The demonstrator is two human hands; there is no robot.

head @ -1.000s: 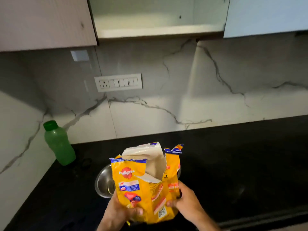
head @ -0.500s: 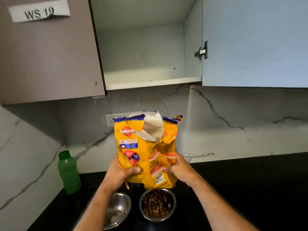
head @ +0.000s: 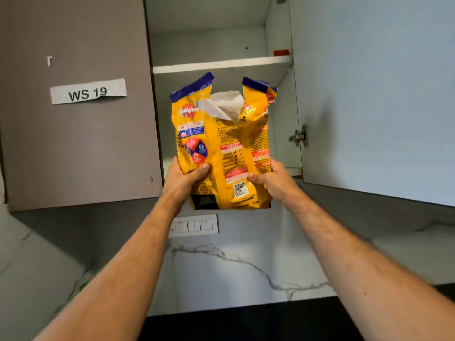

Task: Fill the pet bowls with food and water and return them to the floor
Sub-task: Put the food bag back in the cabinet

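Gripping yellow pet food bag upright, torn top open: left hand and right hand clasp lower corners, thumbs in front. Open cupboard beyond fingertips; switch plate below.

- The bag I hold is yellow with a dark blue top edge, red-and-blue panels and a white torn flap.
- Left of the bag, a grey-brown door bears a white label with black letters.
- Below the bag, a white switch plate sits on white marble with grey veins.
- Above the bag, something red sits on a white shelf.
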